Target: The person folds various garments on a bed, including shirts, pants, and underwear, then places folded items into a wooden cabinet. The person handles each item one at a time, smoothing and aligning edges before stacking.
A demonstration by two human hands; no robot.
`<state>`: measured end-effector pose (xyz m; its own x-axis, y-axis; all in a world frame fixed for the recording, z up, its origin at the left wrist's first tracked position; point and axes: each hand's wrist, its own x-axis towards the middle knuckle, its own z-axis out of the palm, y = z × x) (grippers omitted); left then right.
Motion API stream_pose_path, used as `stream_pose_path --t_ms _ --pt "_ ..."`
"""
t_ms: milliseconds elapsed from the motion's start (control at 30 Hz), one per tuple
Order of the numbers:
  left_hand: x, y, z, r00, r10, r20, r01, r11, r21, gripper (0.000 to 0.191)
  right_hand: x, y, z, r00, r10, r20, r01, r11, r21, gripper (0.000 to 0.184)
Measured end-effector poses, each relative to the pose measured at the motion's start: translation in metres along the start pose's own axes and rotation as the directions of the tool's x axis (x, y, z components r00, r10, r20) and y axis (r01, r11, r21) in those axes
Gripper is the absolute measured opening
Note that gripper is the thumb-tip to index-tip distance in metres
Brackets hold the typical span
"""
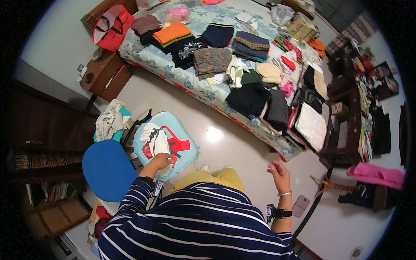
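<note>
My left hand (161,161) grips the lower end of a white garment (160,142) with dark trim. The garment lies crumpled on the light blue seat cover (186,130) of a chair. Beside it on the seat are a red cloth piece (181,145) with dark grey ribbons and a patterned red patch, partly covered. My right hand (280,175) hangs in the air to the right of my knees, fingers loosely curled and apart, holding nothing. Below it a phone-like flat object (301,206) rests on a surface.
A bed (208,94) with folded clothes in several piles runs across the front. The blue chair back (109,170) stands left of the seat, near a heap of pale cloth (112,122). A red bag (112,27) and a wooden nightstand (105,76) are farther back. A pink cloth (375,175) lies at right.
</note>
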<state>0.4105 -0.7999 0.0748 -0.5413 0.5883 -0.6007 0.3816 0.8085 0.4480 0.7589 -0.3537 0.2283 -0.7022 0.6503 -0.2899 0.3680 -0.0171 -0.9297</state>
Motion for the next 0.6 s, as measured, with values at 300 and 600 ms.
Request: stream_pose_path --t_ms 300,600 --pt "0.047 0.033 -0.018 0.978 -0.207 0.006 0.206 0.973 -0.102 0.038 0.189 -0.027 -0.021 0.970 0.068 0.233 -0.031 0.987 -0.157 0.030" --pt "0.124 0.123 -0.086 0.937 -0.232 -0.261 0.132 0.927 -0.350 0.027 0.383 -0.096 -0.034 0.951 -0.051 0.306 0.097 0.985 -0.140 0.028"
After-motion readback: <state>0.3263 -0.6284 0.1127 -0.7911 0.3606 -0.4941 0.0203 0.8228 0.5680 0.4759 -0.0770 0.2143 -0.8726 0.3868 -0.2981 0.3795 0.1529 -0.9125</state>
